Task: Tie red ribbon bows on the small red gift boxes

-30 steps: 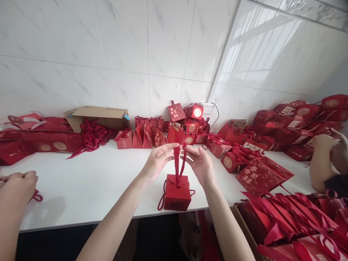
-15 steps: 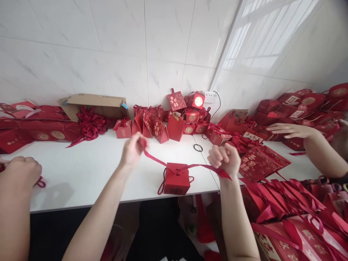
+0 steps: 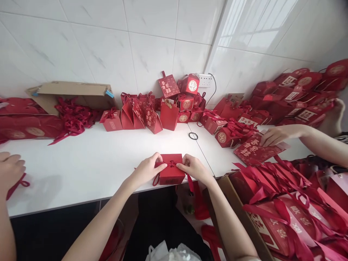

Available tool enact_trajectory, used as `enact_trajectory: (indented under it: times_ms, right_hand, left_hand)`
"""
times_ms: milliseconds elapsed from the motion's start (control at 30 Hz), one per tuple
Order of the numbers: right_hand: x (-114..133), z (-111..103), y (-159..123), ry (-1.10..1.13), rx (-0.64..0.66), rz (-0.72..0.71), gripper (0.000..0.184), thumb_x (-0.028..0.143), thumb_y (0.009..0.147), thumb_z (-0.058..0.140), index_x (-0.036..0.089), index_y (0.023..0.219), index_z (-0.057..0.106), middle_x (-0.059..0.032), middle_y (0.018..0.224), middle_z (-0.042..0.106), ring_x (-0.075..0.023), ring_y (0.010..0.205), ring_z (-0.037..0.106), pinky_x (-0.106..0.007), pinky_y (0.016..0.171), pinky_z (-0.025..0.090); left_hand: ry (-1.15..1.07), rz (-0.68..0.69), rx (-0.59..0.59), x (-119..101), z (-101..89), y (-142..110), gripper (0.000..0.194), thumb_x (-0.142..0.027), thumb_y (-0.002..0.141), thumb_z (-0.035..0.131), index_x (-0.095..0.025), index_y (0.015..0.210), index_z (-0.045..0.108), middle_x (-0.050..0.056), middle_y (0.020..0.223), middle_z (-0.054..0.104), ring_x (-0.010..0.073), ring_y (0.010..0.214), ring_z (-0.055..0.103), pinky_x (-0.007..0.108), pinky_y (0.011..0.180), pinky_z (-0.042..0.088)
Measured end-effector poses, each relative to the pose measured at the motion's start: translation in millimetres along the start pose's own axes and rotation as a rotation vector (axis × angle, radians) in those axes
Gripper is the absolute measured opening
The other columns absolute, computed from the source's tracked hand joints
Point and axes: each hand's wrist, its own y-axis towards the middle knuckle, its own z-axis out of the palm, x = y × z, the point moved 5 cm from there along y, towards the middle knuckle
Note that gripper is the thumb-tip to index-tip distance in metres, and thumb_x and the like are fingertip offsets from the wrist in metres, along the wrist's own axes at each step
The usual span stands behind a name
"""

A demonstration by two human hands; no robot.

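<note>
A small red gift box (image 3: 171,174) sits at the front edge of the white table (image 3: 89,163). A red ribbon (image 3: 172,165) is drawn across its lid, with loose ends hanging off the table edge. My left hand (image 3: 148,168) pinches the ribbon at the box's left top. My right hand (image 3: 191,168) pinches it at the right top. Both hands rest against the box, fingers closed on the ribbon.
Another person's hand (image 3: 9,167) holds a red ribbon at the far left. A second person's hand (image 3: 274,136) lies on a flat red bag at the right. Red boxes (image 3: 187,103) pile along the wall, a cardboard box (image 3: 70,92) back left, a carton of red bags (image 3: 285,214) front right, a black hair tie (image 3: 193,136).
My hands held the ribbon ends up above the box, then pulled them wide apart, and now have come down together onto the lid. The view tilted down.
</note>
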Motion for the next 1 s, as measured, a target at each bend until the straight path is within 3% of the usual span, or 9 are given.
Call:
enact_trajectory:
  times_ms: [133, 333, 500, 733, 867, 1000]
  right_hand:
    - [-3.4, -0.9, 0.6, 0.043, 0.037, 0.014, 0.037, 0.046, 0.074, 0.061, 0.021, 0.059, 0.039, 0.0062, 0.056, 0.042, -0.0109, 0.053, 0.04, -0.023, 0.051, 0.03]
    - [-12.9, 3.4, -0.5, 0.313, 0.159, 0.114, 0.037, 0.053, 0.074, 0.059, 0.02, 0.067, 0.046, 0.0074, 0.05, 0.042, -0.0072, 0.043, 0.03, -0.021, 0.042, 0.019]
    - [-18.9, 3.4, -0.1, 0.363, 0.247, 0.152, 0.047, 0.06, 0.075, 0.057, 0.018, 0.056, 0.046, 0.0069, 0.047, 0.034, -0.0065, 0.043, 0.028, -0.021, 0.042, 0.021]
    - [-29.1, 3.0, 3.3, 0.452, 0.257, 0.162, 0.048, 0.06, 0.066, 0.067, 0.018, 0.054, 0.047, 0.0085, 0.042, 0.034, -0.0056, 0.04, 0.028, -0.021, 0.043, 0.021]
    - [-33.7, 4.0, 6.4, 0.439, 0.294, 0.161, 0.047, 0.06, 0.065, 0.067, 0.017, 0.056, 0.05, 0.0078, 0.042, 0.036, -0.0067, 0.041, 0.032, -0.022, 0.044, 0.024]
    - [-13.0, -6.4, 33.4, 0.397, 0.159, 0.021, 0.044, 0.057, 0.069, 0.065, 0.017, 0.057, 0.051, 0.0053, 0.05, 0.042, -0.0087, 0.049, 0.039, -0.023, 0.05, 0.029]
  left_hand:
    - [-0.056, -0.021, 0.036, 4.6, -3.8, 0.9, 0.03, -0.052, 0.077, 0.052, -0.022, 0.075, 0.051, -0.003, 0.07, 0.059, 0.0142, 0.057, 0.052, 0.024, 0.053, 0.036]
    - [-0.158, -0.135, 0.104, 12.5, -5.1, 4.0, 0.043, -0.056, 0.077, 0.049, -0.019, 0.055, 0.046, -0.003, 0.054, 0.043, 0.0114, 0.049, 0.037, 0.024, 0.047, 0.026]
    - [-0.377, -0.139, 0.155, 14.1, -4.7, 5.1, 0.039, -0.053, 0.077, 0.053, -0.019, 0.059, 0.046, -0.006, 0.049, 0.028, 0.0081, 0.044, 0.023, 0.023, 0.045, 0.017]
    - [-0.482, -0.069, 0.181, 28.3, 7.0, 4.4, 0.039, -0.05, 0.08, 0.052, -0.019, 0.061, 0.037, -0.006, 0.055, 0.029, 0.0075, 0.048, 0.025, 0.023, 0.049, 0.02]
    - [-0.567, -0.04, 0.131, 32.5, 14.3, 3.1, 0.038, -0.047, 0.08, 0.053, -0.018, 0.061, 0.038, -0.005, 0.059, 0.039, 0.0089, 0.056, 0.036, 0.023, 0.056, 0.031]
    - [-0.726, -0.072, -0.13, 34.1, 6.9, 23.4, 0.037, -0.041, 0.075, 0.059, -0.018, 0.057, 0.036, -0.006, 0.056, 0.036, 0.0076, 0.053, 0.034, 0.022, 0.054, 0.03]
